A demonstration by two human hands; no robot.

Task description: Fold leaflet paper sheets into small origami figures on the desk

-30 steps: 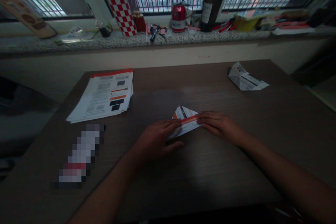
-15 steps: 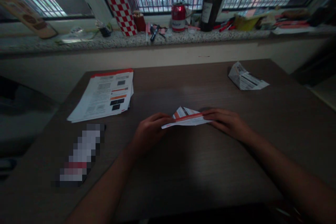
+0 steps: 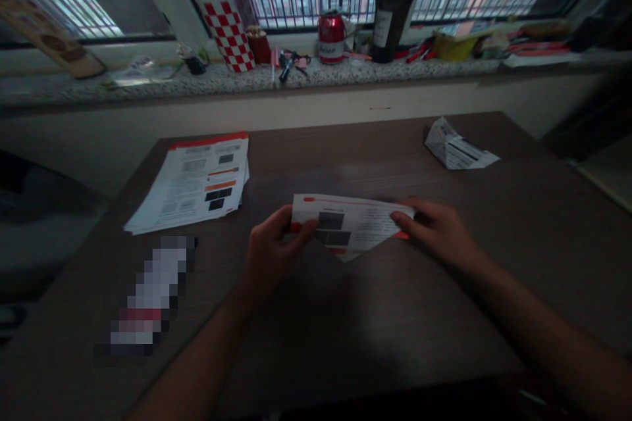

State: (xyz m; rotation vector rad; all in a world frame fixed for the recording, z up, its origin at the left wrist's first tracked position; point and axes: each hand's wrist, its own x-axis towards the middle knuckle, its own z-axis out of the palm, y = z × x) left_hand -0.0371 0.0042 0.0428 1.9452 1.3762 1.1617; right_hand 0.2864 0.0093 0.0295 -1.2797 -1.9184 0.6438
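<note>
A folded sheet of printed paper (image 3: 353, 223) is held up between my two hands over the middle of the table (image 3: 316, 335). It tapers to a point at the bottom, and dark pictures and text lines show on the face towards me. My left hand (image 3: 276, 240) pinches its left end, thumb in front and fingers behind. At the right end my right hand (image 3: 434, 227) grips it in the same way, the fingertips partly hidden behind the paper. Bits of red show by both hands.
A stack of printed sheets (image 3: 190, 184) lies at the back left, with a pixelated object (image 3: 153, 296) in front of it. Another folded paper (image 3: 459, 148) stands at the back right. Along the windowsill (image 3: 296, 82) are a red can (image 3: 330, 39), a dark cup (image 3: 390, 23) and a checkered bottle (image 3: 230, 36).
The folded paper has been turned over: its point was directed away from me and is now towards me. Both hands have rotated with it, thumbs now in front.
</note>
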